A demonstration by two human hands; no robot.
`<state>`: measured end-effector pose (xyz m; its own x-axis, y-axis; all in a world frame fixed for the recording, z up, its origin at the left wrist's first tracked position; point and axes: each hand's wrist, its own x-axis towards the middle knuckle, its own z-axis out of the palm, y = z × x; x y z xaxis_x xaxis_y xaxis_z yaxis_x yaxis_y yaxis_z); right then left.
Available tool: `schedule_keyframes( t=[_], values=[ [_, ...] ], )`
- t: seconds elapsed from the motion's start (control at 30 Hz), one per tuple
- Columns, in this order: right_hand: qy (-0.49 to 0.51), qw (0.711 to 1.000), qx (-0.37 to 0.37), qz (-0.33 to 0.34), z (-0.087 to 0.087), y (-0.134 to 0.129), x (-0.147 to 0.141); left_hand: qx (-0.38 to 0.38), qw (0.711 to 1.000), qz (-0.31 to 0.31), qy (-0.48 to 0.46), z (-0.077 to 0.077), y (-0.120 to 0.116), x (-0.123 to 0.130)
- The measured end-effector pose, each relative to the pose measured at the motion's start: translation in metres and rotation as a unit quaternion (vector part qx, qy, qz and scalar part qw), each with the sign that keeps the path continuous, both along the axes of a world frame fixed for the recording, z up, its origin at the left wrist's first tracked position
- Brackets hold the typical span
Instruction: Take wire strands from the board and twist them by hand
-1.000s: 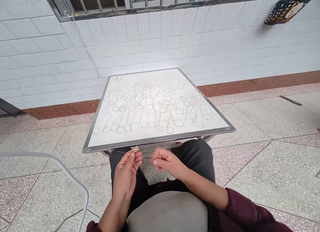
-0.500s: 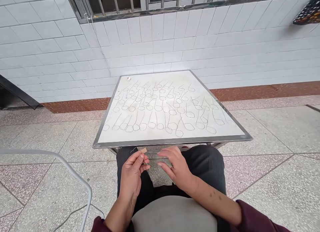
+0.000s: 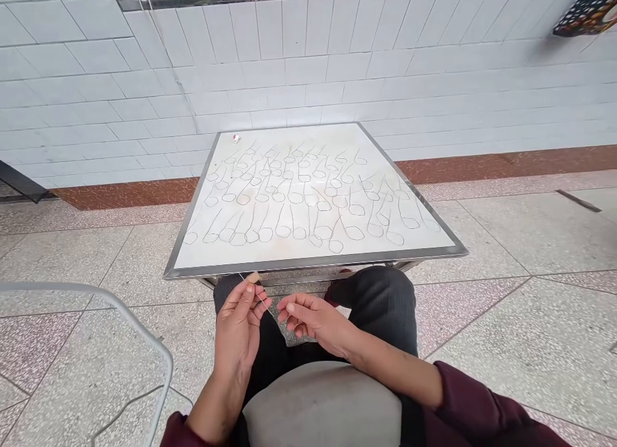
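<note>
My left hand (image 3: 238,318) is in front of the table's near edge, thumb and fingers closed on a small tan block (image 3: 253,278) and a thin wire (image 3: 263,300). The wire slants down to the right past the fingers. Close by, my right hand (image 3: 311,318) has its thumb against curled fingers, beside the wire's lower end. What sits in that pinch, if anything, is too small to make out. Many thin wires bent into loops with straight tails (image 3: 336,246) lie in rough rows across the white tabletop (image 3: 308,259).
A metal trim (image 3: 409,255) borders the table, which stands against a white tiled wall (image 3: 299,74). A small white and red object (image 3: 236,139) sits at its far left corner. At left, a grey curved tube (image 3: 139,325) rises above the terrazzo floor.
My right hand has gone from spread fingers to a curled pinch and moved nearer the left hand. The view has tilted down and shifted slightly right. The left hand keeps its hold.
</note>
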<state>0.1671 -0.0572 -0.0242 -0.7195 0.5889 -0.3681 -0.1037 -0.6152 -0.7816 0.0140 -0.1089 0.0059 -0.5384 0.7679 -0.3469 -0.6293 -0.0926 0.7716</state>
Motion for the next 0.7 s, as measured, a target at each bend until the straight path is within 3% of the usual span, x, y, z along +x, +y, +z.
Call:
schedule_keyframes(
  t=[0.13, 0.33, 0.57, 0.7],
  values=[
    [0.031, 0.996, -0.028, -0.083, -0.001, 0.002, -0.003, 0.021, 1.000, -0.020, 0.009, -0.002, 0.000, 0.001],
    [0.066, 0.983, 0.052, -0.165, -0.002, 0.002, -0.008, 0.031, 0.997, -0.047, 0.056, -0.001, 0.002, 0.004],
    [0.053, 0.978, 0.156, -0.130, -0.001, 0.000, -0.005, -0.008, 0.983, -0.135, 0.125, -0.001, -0.005, 0.001],
    [-0.010, 0.952, 0.294, -0.088, -0.005, -0.001, 0.000, -0.056, 0.953, -0.217, 0.204, 0.003, -0.010, -0.003]
  ],
)
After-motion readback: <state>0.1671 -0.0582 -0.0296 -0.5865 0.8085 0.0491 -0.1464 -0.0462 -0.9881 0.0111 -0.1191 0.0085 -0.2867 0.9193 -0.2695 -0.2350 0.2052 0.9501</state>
